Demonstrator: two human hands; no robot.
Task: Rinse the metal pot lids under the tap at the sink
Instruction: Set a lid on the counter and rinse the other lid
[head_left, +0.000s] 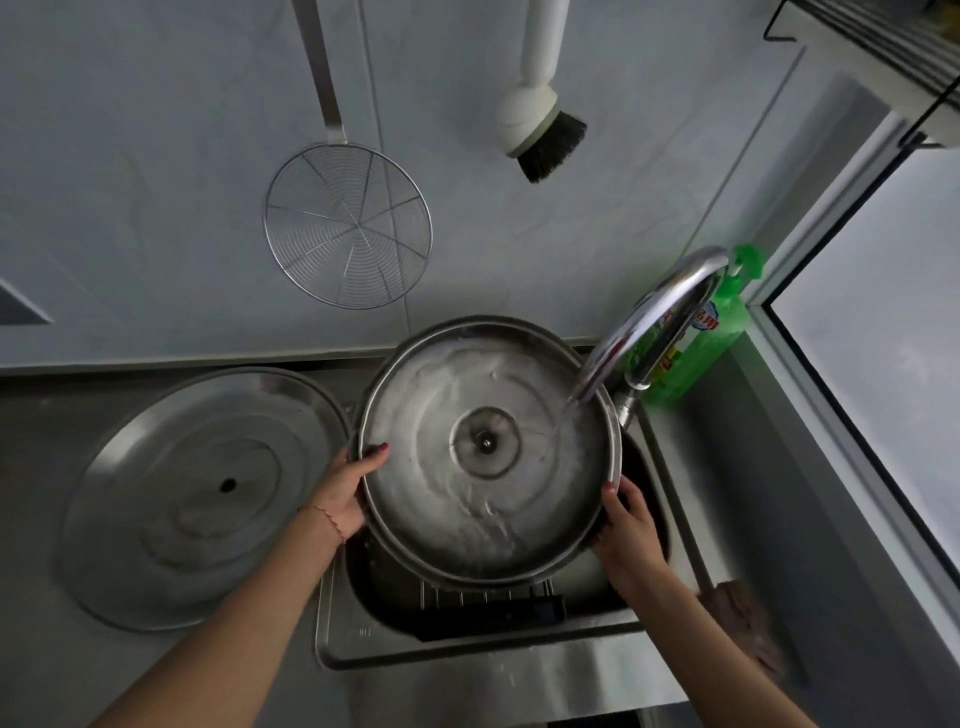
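1. Gripping the left edge of the round metal lid (488, 452) with the left hand (347, 493), thumb curled over the rim, other fingers hidden behind it.
2. Gripping the right lower edge of the same lid with the right hand (626, 525), thumb on the rim, so both hands are closed around the lid and not free.
3. Holding the lid over the sink (467, 657), inner side up and a little tilted, with a second rim showing just behind it, maybe another lid or a pot; not possible to tell which.
4. Receiving water from the tap (660, 317) at the right upper part of the lid; water is spreading and foaming over the inside surface.
5. Resting on the counter to the left, apart from the sink, a second lid (202, 499), also inner side up, seeming to wait for its turn or already finished.
6. Standing behind the tap, a green soap bottle (711, 332); hanging on the wall, a wire skimmer (348, 226) and a brush (540, 127).
7. Being in the rinsing step now, probably in the middle of the task.
8. Needing next, most likely, turning or tipping the lid so the water is reaching every part and draining off, with a firm grip on the wet rim.
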